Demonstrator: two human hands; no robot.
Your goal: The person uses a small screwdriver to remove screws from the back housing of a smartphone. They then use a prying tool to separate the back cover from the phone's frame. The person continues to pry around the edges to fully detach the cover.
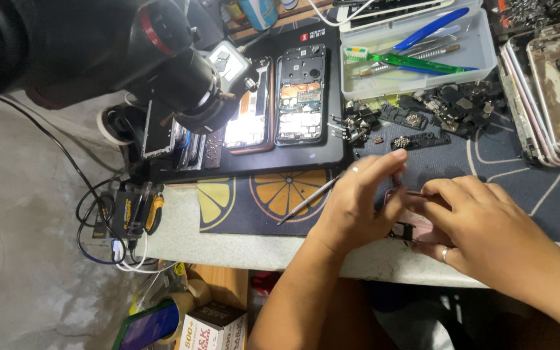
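My left hand [358, 201] grips a thin metal rod-like tool [306, 201] whose free end points down-left over the orange-slice patterned mat [280, 194]. Its fingertips meet my right hand [487, 227] over a small pinkish phone body [415, 223] at the table's front edge. My right hand, with a ring on one finger, lies on that phone body and holds it down. Both hands cover most of the phone; a dark part [402, 231] shows beneath the left palm.
A black microscope [183, 84] hangs over a black mat with opened phones [301, 94]. A clear tray [481, 61] of tools sits at the back. Loose black parts [448, 110] lie behind the hands, and stacked phone housings [552, 91] on the right. Cables [108, 220] hang at the left.
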